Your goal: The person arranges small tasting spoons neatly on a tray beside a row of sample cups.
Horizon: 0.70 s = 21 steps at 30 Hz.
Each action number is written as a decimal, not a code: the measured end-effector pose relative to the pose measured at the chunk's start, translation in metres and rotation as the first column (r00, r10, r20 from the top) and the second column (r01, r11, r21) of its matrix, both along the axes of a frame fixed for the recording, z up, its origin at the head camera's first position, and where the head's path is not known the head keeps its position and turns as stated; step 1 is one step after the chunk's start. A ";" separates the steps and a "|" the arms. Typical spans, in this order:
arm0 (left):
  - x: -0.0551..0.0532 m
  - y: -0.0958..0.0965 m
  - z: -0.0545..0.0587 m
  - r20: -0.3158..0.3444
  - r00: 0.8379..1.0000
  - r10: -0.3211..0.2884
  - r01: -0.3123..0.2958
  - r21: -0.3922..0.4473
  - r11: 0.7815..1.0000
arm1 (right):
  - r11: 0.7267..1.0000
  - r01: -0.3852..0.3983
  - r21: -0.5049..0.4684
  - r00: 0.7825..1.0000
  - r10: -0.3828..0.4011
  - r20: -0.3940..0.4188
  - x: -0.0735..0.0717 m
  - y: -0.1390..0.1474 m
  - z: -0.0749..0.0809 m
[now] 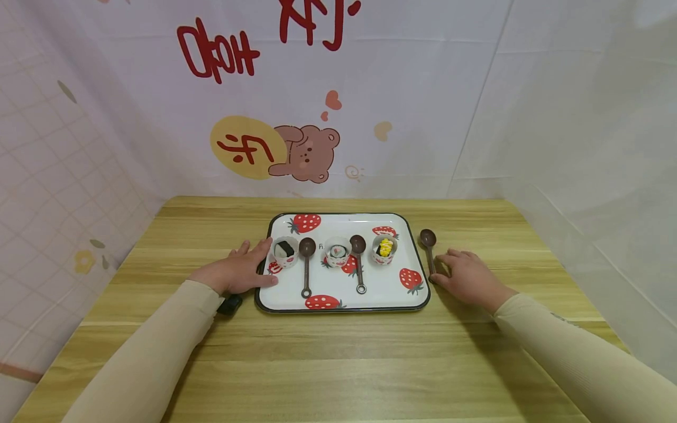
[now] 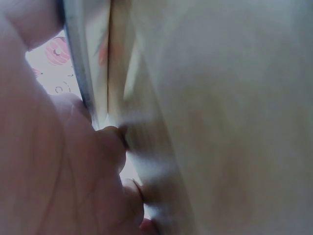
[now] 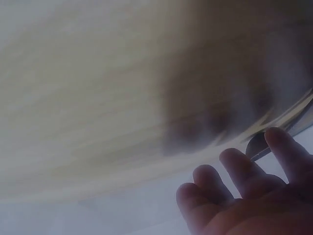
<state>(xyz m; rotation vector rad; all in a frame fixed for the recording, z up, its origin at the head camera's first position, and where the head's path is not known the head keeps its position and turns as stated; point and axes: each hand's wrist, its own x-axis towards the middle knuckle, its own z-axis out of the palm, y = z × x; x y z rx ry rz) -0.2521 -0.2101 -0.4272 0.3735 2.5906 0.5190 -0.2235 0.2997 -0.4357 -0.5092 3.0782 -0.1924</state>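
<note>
My left hand (image 1: 240, 270) lies at the left edge of a white strawberry-print tray (image 1: 381, 294), its thumb reaching over the rim and its fingers stretched forward by the nearest cup. To the right of the tray, my right hand (image 1: 472, 278) hovers or rests beside a brown measuring spoon (image 1: 428, 238), thumb tip close to the handle's end; contact is unclear. The right wrist view shows its fingers (image 3: 243, 169) spread. On the tray stand a cup with a rice ball (image 1: 285, 251), a cup with a sushi roll (image 1: 337, 251) and a cup with a yellow-topped piece (image 1: 384, 249).
Between the cups lie two more brown spoons, a left spoon (image 1: 307, 248) and a right spoon (image 1: 358, 245). A small black object (image 1: 230, 305) sits under my left wrist. The wooden table (image 1: 317, 364) meets a printed cloth backdrop (image 1: 396, 158) behind.
</note>
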 end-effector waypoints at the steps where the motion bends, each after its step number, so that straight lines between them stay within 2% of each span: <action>1: 0.000 0.000 0.000 0.000 1.000 0.001 -0.001 0.001 1.000 | 1.000 -0.003 -0.001 1.000 0.003 -0.001 -0.001 0.000 0.000; 9: 0.001 0.001 0.000 0.005 1.000 0.003 -0.003 -0.007 1.000 | 1.000 -0.019 -0.007 1.000 0.018 -0.011 -0.004 -0.003 0.002; 21: 0.000 0.002 0.000 0.001 1.000 0.004 -0.004 -0.021 1.000 | 0.999 0.038 0.011 0.999 -0.038 0.012 -0.006 -0.012 0.008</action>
